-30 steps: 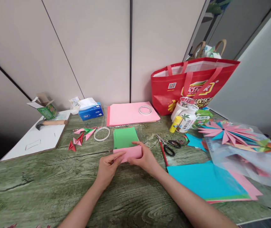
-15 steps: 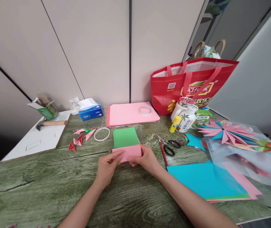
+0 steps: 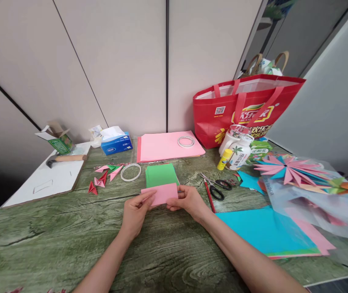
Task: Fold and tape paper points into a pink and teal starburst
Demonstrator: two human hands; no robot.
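Observation:
A folded pink paper is held up between both hands, tilted slightly, with its right end higher. My left hand pinches its left end between thumb and fingers. At the right end, my right hand grips it, thumb on the near face and fingers behind. Just beyond the pink paper lies a stack of green paper squares, its near edge hidden by the pink piece. A roll of white tape rests to the left of the green stack.
Scissors and a red pencil lie right of my hands, beside blue sheets. Folded paper pieces sit at left, near a hammer on a white board. Behind stand a tissue box, pink sheets and a red bag.
Both hands have shifted the pink paper slightly left and up, and it now tilts. My right-hand fingers have changed their hold at its right end.

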